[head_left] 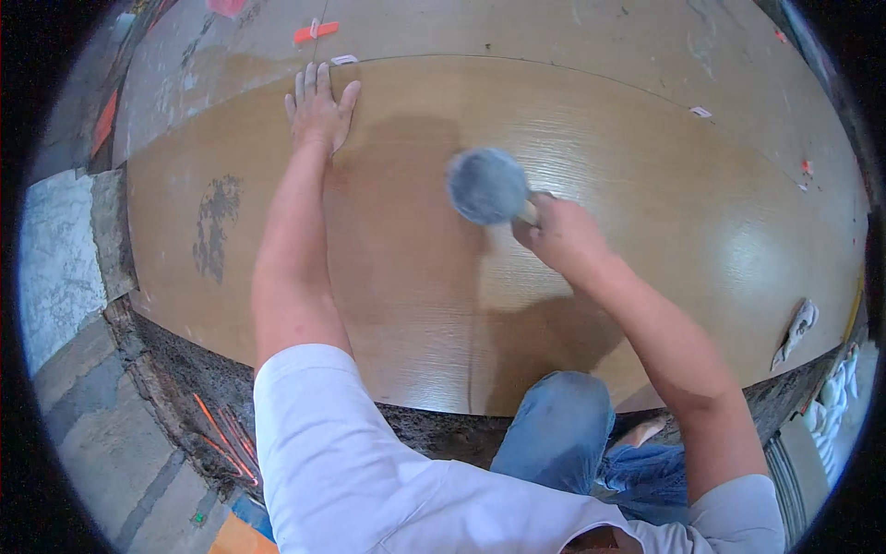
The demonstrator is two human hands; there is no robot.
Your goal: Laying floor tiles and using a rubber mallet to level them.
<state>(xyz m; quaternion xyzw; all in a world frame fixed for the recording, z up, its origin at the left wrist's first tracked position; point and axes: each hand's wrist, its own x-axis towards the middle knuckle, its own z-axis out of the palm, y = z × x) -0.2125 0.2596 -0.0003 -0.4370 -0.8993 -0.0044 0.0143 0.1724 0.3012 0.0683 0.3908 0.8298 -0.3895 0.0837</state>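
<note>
A large tan, glossy tile lies flat in front of me. My left hand rests palm down on it at the far left, fingers stretched and spread. The fingertips come close to the far seam, beside a small white clip and an orange wedge. Around the short, pale handle of a round-headed grey mallet, my right hand is closed. The mallet head is over the middle of the tile, slightly blurred; whether it touches the surface I cannot tell.
More clips, one of them white, and orange bits sit along the far seam. A crumpled whitish cloth lies at the tile's right edge. Rough dark mortar borders the near edge. White bags lie at the right.
</note>
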